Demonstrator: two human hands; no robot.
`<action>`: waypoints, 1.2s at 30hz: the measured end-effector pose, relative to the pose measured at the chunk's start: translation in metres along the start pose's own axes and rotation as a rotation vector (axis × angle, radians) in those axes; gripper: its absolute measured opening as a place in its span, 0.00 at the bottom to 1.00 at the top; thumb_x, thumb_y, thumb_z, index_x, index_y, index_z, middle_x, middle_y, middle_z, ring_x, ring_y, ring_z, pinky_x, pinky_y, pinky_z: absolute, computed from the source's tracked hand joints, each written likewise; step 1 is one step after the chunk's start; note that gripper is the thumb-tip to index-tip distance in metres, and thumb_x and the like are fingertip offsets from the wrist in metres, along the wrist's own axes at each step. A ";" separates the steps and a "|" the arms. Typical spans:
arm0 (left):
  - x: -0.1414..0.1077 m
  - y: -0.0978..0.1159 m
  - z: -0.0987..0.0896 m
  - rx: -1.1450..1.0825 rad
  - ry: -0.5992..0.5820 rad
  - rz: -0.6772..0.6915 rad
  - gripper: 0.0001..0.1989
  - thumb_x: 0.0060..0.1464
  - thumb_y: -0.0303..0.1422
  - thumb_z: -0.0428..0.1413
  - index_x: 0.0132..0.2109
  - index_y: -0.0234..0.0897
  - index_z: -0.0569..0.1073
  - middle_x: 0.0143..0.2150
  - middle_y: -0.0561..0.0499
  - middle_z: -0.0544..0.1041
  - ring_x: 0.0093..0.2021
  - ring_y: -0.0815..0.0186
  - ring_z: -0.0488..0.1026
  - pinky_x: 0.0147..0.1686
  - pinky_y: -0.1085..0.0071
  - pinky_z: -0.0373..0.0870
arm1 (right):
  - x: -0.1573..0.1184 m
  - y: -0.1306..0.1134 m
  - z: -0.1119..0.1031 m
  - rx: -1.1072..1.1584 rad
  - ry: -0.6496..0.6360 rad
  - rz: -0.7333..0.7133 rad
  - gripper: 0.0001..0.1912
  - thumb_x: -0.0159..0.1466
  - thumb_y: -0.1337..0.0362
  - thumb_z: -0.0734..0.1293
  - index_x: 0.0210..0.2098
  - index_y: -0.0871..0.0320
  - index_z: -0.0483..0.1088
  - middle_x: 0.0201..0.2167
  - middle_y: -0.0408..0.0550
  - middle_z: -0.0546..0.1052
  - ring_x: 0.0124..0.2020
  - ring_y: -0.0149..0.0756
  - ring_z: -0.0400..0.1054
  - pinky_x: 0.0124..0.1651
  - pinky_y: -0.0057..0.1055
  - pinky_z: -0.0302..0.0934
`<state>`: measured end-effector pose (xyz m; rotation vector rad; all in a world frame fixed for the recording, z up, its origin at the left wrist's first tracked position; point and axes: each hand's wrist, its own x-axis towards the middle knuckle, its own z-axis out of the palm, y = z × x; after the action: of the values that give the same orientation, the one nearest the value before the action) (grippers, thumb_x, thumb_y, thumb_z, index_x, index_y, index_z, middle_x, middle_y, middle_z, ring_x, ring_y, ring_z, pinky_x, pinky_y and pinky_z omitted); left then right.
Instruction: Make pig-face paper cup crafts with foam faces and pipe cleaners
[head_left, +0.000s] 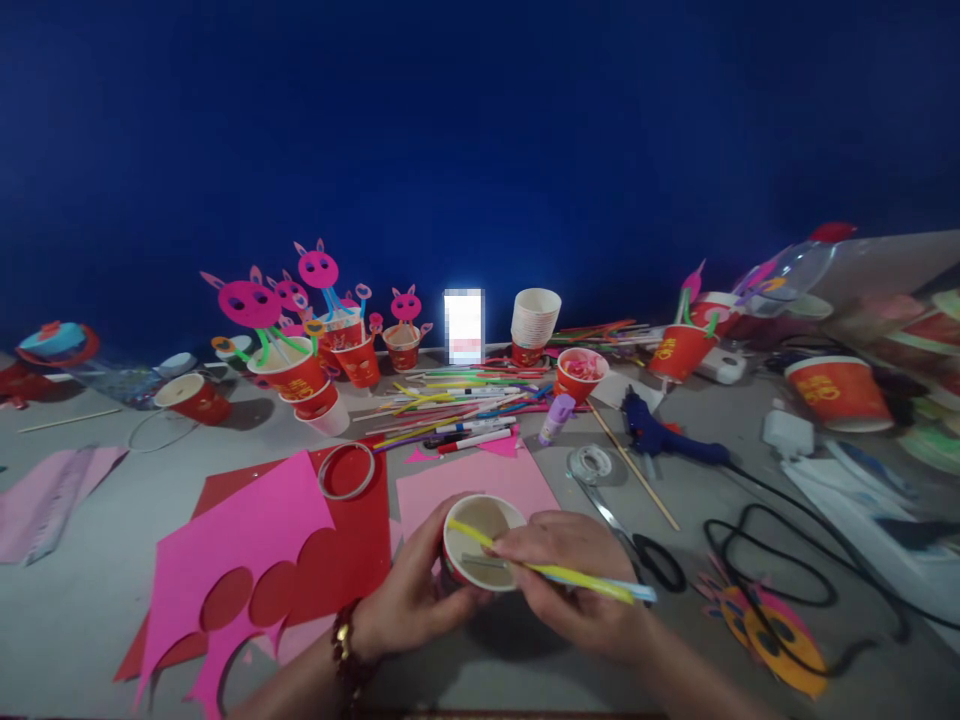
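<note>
My left hand (420,580) is wrapped around a paper cup (499,515), white inside, with its mouth tilted toward me. Pinched in my right hand (577,560) are thin straws, a yellow straw (600,584) and a light blue straw (643,593). The yellow straw's far end reaches over the cup's opening; whether it touches the inside I cannot tell. Under the cup lies a pale pink sheet (465,480). To the left, a hot pink sheet (247,520) with round cut-outs rests on a red sheet (367,540).
Finished cups with pink faces (247,303) stand back left. Loose straws and markers (472,440) lie in the middle. At right are scissors (660,562), a tape roll (590,462), a glue gun (667,435) with a looping black cable, and an orange paper cut-out (787,645).
</note>
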<state>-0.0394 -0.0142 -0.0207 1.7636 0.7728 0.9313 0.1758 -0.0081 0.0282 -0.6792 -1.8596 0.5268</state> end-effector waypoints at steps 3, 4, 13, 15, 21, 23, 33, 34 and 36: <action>-0.001 0.001 -0.001 0.023 -0.002 0.016 0.37 0.56 0.29 0.61 0.68 0.45 0.55 0.64 0.42 0.67 0.63 0.53 0.67 0.62 0.57 0.65 | 0.000 0.001 0.002 -0.002 -0.014 0.002 0.11 0.60 0.73 0.67 0.41 0.56 0.76 0.28 0.47 0.84 0.24 0.34 0.76 0.28 0.27 0.69; 0.000 0.002 -0.001 0.020 -0.009 0.023 0.37 0.56 0.28 0.61 0.68 0.45 0.55 0.64 0.42 0.67 0.63 0.53 0.67 0.62 0.57 0.65 | -0.001 0.001 0.002 0.008 -0.013 0.011 0.11 0.60 0.73 0.67 0.41 0.56 0.76 0.29 0.47 0.84 0.25 0.35 0.78 0.30 0.27 0.71; 0.011 0.012 -0.002 0.080 -0.073 0.045 0.39 0.51 0.23 0.60 0.67 0.47 0.56 0.63 0.43 0.67 0.62 0.52 0.67 0.61 0.55 0.66 | -0.012 0.005 0.006 0.461 -0.138 0.451 0.12 0.67 0.65 0.67 0.48 0.54 0.78 0.39 0.48 0.83 0.15 0.22 0.70 0.17 0.17 0.64; 0.011 0.010 -0.003 0.121 -0.085 0.057 0.40 0.50 0.23 0.60 0.67 0.47 0.56 0.64 0.43 0.67 0.63 0.52 0.66 0.62 0.54 0.65 | -0.012 0.007 0.005 0.566 -0.166 0.583 0.12 0.68 0.60 0.67 0.48 0.54 0.79 0.41 0.49 0.83 0.13 0.20 0.68 0.14 0.15 0.61; 0.009 0.004 -0.003 0.263 -0.077 0.099 0.42 0.49 0.23 0.60 0.68 0.46 0.53 0.65 0.42 0.66 0.65 0.51 0.64 0.63 0.53 0.64 | -0.009 0.011 0.001 0.761 -0.212 0.869 0.17 0.65 0.51 0.70 0.44 0.56 0.80 0.27 0.44 0.80 0.11 0.19 0.64 0.11 0.13 0.55; 0.008 0.003 -0.003 0.309 -0.051 0.083 0.41 0.50 0.24 0.60 0.67 0.46 0.53 0.64 0.41 0.67 0.64 0.52 0.65 0.62 0.53 0.65 | -0.008 0.011 -0.001 0.798 -0.260 0.912 0.19 0.64 0.50 0.70 0.47 0.57 0.79 0.18 0.40 0.75 0.10 0.20 0.62 0.10 0.12 0.53; 0.009 0.003 -0.001 0.468 0.009 0.147 0.40 0.53 0.25 0.59 0.68 0.44 0.50 0.61 0.37 0.69 0.62 0.49 0.68 0.59 0.51 0.68 | -0.009 0.014 0.002 0.821 -0.346 0.984 0.24 0.65 0.47 0.68 0.51 0.58 0.75 0.14 0.35 0.67 0.08 0.20 0.56 0.10 0.14 0.45; 0.010 0.004 -0.001 0.450 -0.001 0.158 0.40 0.53 0.25 0.59 0.68 0.45 0.50 0.61 0.38 0.70 0.61 0.50 0.69 0.59 0.52 0.69 | -0.009 0.014 0.004 0.776 -0.347 0.974 0.24 0.65 0.46 0.68 0.50 0.58 0.76 0.14 0.35 0.68 0.08 0.21 0.58 0.10 0.14 0.46; 0.011 0.005 -0.001 0.408 -0.019 0.158 0.39 0.53 0.26 0.60 0.67 0.45 0.52 0.61 0.39 0.70 0.61 0.50 0.69 0.59 0.53 0.69 | -0.008 0.012 0.006 0.721 -0.349 0.946 0.24 0.64 0.45 0.68 0.49 0.58 0.76 0.17 0.37 0.71 0.09 0.20 0.60 0.10 0.14 0.48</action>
<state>-0.0341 -0.0068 -0.0132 2.2118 0.8656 0.9025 0.1754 -0.0054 0.0130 -0.9659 -1.3748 1.9091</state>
